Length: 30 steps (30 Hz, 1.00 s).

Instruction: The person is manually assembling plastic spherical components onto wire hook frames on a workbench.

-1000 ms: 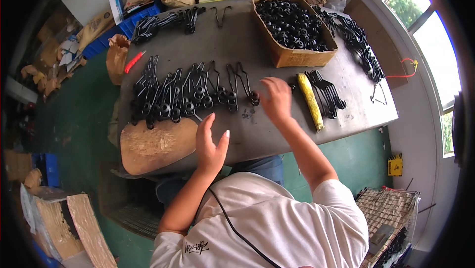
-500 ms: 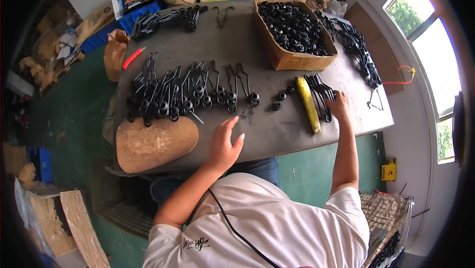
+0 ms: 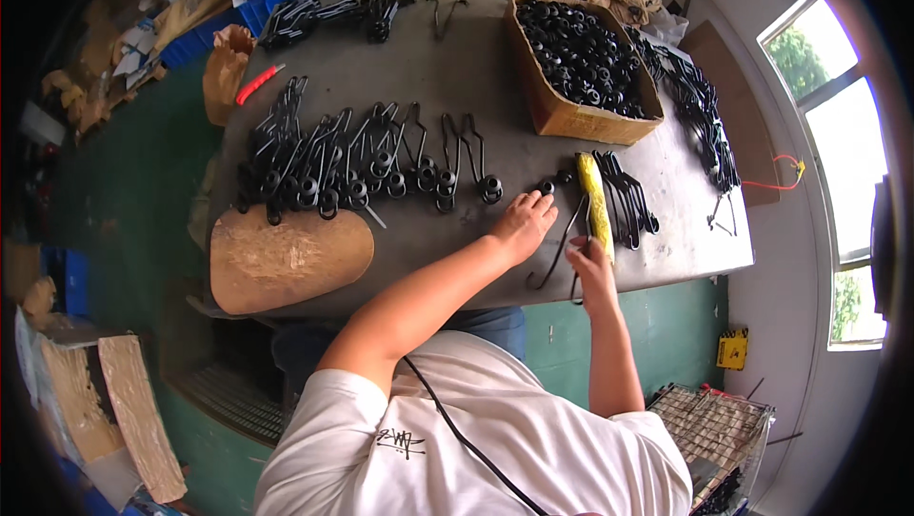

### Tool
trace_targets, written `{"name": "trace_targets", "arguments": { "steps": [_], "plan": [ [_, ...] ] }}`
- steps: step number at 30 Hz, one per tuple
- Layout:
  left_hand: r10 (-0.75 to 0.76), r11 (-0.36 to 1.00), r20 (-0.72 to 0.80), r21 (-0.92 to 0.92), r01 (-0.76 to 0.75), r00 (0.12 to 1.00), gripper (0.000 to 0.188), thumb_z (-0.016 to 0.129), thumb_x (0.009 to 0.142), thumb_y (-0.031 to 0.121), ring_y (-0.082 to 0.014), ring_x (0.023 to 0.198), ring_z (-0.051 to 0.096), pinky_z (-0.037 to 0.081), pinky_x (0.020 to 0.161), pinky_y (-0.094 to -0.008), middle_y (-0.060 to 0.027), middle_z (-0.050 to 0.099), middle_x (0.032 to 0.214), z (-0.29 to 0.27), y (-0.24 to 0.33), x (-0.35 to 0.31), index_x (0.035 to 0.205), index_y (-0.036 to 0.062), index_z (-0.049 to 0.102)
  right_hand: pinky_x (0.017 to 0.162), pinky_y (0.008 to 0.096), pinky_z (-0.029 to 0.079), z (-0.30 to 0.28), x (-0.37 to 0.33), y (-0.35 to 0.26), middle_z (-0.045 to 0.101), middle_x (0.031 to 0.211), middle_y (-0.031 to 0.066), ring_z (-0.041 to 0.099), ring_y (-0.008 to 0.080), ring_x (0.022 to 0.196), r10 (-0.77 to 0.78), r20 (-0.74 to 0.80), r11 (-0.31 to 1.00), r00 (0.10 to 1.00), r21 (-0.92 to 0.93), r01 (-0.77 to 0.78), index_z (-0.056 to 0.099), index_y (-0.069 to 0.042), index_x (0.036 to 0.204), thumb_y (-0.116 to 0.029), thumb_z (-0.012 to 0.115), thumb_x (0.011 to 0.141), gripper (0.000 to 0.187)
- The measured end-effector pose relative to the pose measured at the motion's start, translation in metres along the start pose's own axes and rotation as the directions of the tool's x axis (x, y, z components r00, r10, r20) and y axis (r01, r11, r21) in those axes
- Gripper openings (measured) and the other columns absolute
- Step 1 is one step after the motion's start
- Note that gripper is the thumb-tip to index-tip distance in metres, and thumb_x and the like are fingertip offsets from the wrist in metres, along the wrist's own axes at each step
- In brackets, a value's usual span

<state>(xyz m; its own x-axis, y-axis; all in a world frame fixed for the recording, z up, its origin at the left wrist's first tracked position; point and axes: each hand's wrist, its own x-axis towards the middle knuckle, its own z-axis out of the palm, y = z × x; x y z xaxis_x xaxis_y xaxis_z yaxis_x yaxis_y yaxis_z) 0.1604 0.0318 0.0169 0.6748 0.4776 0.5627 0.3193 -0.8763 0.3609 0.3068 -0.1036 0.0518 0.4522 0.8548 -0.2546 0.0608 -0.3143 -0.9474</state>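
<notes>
A wire (image 3: 563, 243) is clamped in the right hand (image 3: 594, 271); a black ring (image 3: 546, 188) is touched by the left hand (image 3: 525, 226), grip unclear. Ringed wires (image 3: 308, 192) are laid left; bare wires (image 3: 628, 197) are grouped right, unfitted.

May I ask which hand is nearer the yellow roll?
Right. The right hand is at the near end of the yellow roll; the left hand is farther left, by black rings.

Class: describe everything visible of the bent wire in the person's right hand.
The bent wire is thin, black, apparently metal, with two long legs reaching toward the near edge of the table; the left leg ends in a hook. The right hand holds the other leg, partly hiding it. It slants mostly left of the yellow bundle.
</notes>
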Motion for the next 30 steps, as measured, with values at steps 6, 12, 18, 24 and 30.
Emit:
{"name": "trace_targets", "arguments": {
  "steps": [6,12,18,24,30],
  "plan": [
    [-0.118,0.975,0.135,0.201,0.089,0.984,0.013,0.057,0.080,0.011,-0.0289,0.095,0.056,0.050,0.088,-0.0384,-0.0101,0.057,0.098,0.014,-0.001,0.006,0.091,0.0052,0.061,0.066,0.0313,0.044,-0.006,-0.024,0.009,0.056,0.078,0.0041,0.054,0.0163,0.070,0.068,0.063,0.933,0.996,-0.357,-0.041,0.054,-0.004,0.127,-0.010,0.064,0.090,0.039],
    [-0.316,0.908,0.052,-0.273,0.318,0.947,0.021,0.062,0.086,0.010,-0.0327,0.099,0.062,0.051,0.086,-0.0365,-0.0155,0.063,0.107,-0.024,0.010,-0.029,0.106,0.0043,0.061,0.064,0.0338,0.047,0.006,-0.027,0.009,0.057,0.072,0.0079,0.056,0.0201,0.065,-0.105,0.058,0.695,0.993,-0.710,0.115,0.044,-0.010,0.144,-0.009,0.063,0.091,0.057],
    [-0.519,-0.523,0.652,-0.753,0.398,0.552,0.022,0.055,0.101,0.020,-0.0180,0.103,0.064,0.053,0.094,-0.0356,-0.0058,0.066,0.108,-0.102,0.001,-0.087,0.119,0.0080,0.058,0.064,0.0186,0.036,0.028,-0.037,-0.019,0.050,0.085,-0.0042,0.047,0.0052,0.076,0.042,0.200,0.979,0.979,0.187,-0.080,0.042,-0.009,0.147,-0.012,0.058,0.097,0.053],
    [-0.555,-0.652,0.643,-0.730,0.204,0.529,0.021,0.054,0.102,0.019,-0.0196,0.104,0.065,0.053,0.096,-0.0343,-0.0083,0.065,0.110,-0.136,0.005,-0.122,0.120,0.0074,0.057,0.063,0.0175,0.035,0.079,-0.035,-0.063,0.050,0.087,-0.0039,0.046,0.0034,0.077,0.037,0.314,0.902,0.949,0.399,-0.167,0.038,-0.006,0.149,-0.013,0.058,0.097,0.056],
    [-0.587,-0.550,0.603,-0.787,0.280,0.540,0.019,0.055,0.102,0.022,-0.0182,0.099,0.065,0.053,0.090,-0.0327,-0.0083,0.065,0.107,-0.156,0.010,-0.133,0.116,0.0100,0.057,0.073,0.0221,0.040,0.108,-0.034,-0.058,0.055,0.092,-0.0018,0.051,0.0065,0.083,0.056,0.317,0.930,0.947,0.327,-0.165,0.037,-0.004,0.149,-0.013,0.059,0.097,0.057]
  ]
}}
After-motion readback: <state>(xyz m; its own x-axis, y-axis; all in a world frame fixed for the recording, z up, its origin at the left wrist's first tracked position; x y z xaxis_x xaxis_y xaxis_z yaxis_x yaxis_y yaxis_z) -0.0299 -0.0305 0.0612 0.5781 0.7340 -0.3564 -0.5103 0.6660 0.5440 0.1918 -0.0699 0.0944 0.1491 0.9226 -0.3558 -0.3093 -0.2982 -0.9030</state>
